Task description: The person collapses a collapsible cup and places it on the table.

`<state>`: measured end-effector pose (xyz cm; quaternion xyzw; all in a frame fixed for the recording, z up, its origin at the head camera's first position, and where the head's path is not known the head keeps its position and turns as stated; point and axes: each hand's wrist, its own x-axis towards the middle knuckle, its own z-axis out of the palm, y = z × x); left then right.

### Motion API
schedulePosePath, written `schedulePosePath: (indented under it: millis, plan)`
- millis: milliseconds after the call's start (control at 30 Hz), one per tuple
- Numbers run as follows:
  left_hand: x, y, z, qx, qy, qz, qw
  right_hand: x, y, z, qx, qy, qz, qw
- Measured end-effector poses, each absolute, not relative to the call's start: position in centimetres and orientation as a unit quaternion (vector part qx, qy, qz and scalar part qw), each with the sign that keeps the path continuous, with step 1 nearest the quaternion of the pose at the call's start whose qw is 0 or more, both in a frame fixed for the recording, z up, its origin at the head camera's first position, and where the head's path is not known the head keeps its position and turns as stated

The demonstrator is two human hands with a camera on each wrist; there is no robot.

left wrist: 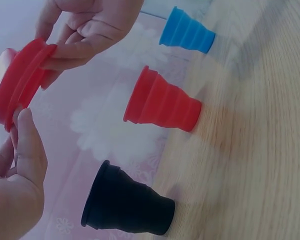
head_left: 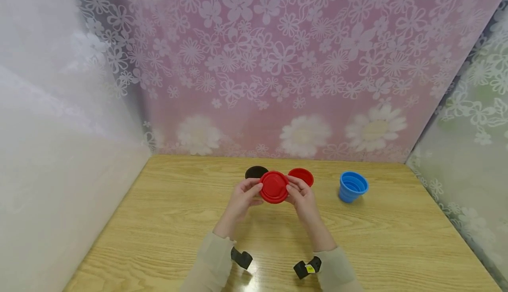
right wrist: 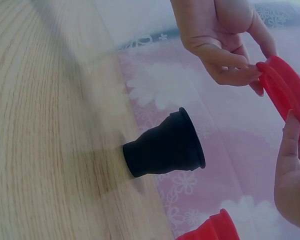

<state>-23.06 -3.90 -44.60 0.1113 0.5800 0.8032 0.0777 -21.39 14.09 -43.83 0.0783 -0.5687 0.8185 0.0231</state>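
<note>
A flat, round red collapsible cup (head_left: pixel 274 187), folded down into a ringed disc, is held up above the table between both hands. My left hand (head_left: pixel 243 197) pinches its left edge with thumb and fingers. At the opposite edge, the right hand (head_left: pixel 302 199) pinches it the same way. Behind the hands, a black cup (left wrist: pixel 130 200) and another red cup (left wrist: pixel 162 102) stand upright and extended, both partly hidden in the head view. A blue cup (head_left: pixel 353 187) of the same ribbed kind stands upright further right.
The wood-grain table (head_left: pixel 166 221) ends at a pink flowered curtain (head_left: pixel 254 84) along the back. A pale wall covering (head_left: pixel 71 151) borders the left side, and a flowered sheet (head_left: pixel 472 186) borders the right. Each wrist carries a small black camera mount (head_left: pixel 242 257).
</note>
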Motion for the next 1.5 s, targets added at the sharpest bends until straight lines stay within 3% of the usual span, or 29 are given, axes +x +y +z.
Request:
schedulePosePath:
  millis: [300, 867, 1500]
  plan:
    - [-23.02, -4.14, -44.86, 0.128, 0.607, 0.778, 0.103, -21.44, 14.21, -43.72, 0.074, -0.565, 0.821, 0.038]
    - [-22.72, -3.65, -45.06, 0.12, 0.584, 0.798, 0.082, -21.42, 13.61, -44.0, 0.046, -0.564, 0.823, 0.048]
    - [-23.25, -3.78, -44.39, 0.109, 0.58, 0.802, 0.089, -21.39, 14.03, -43.99, 0.075, -0.63, 0.773, -0.001]
